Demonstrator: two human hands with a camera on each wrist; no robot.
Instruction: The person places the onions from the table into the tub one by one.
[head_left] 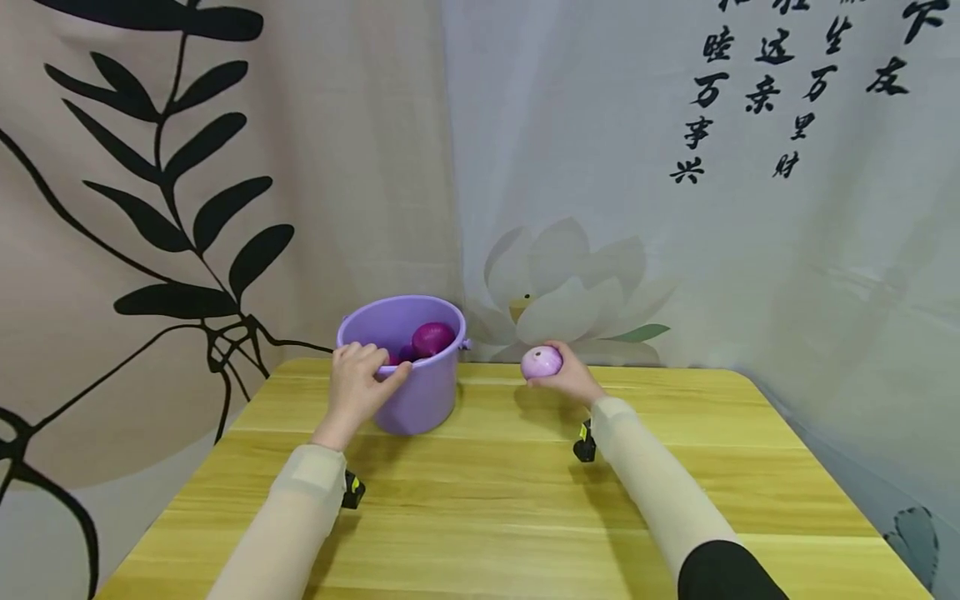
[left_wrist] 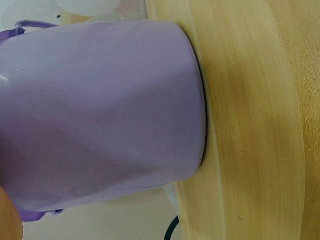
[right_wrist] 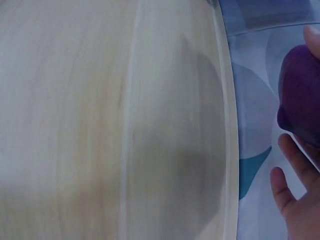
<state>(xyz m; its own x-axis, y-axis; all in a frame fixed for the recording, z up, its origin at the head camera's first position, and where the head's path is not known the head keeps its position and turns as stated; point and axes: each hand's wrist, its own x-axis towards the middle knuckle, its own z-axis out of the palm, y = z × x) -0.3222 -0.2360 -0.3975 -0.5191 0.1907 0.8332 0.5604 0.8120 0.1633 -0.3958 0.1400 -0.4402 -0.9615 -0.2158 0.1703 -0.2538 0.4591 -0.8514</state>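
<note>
A purple bucket [head_left: 416, 404] stands upright near the table's back edge. My left hand [head_left: 356, 383] grips its near rim, fingers over the edge and thumb along the front. Inside lie several magenta round things, one of them a glossy ball-like piece [head_left: 432, 339]; the rest are partly hidden by the rim and my hand. To the right of the bucket, my right hand [head_left: 570, 379] holds a round purple onion-shaped thing [head_left: 542, 362] above the table, thumb and fingers around it. In the right wrist view this onion-shaped thing [right_wrist: 300, 92] shows a small pointed end.
The wooden table [head_left: 480, 517] ends just behind the bucket, where a printed cloth [head_left: 375, 167] with leaves, a lotus and writing hangs. A small black device [head_left: 584, 443] sits at my right wrist and another black device [head_left: 352, 490] at my left.
</note>
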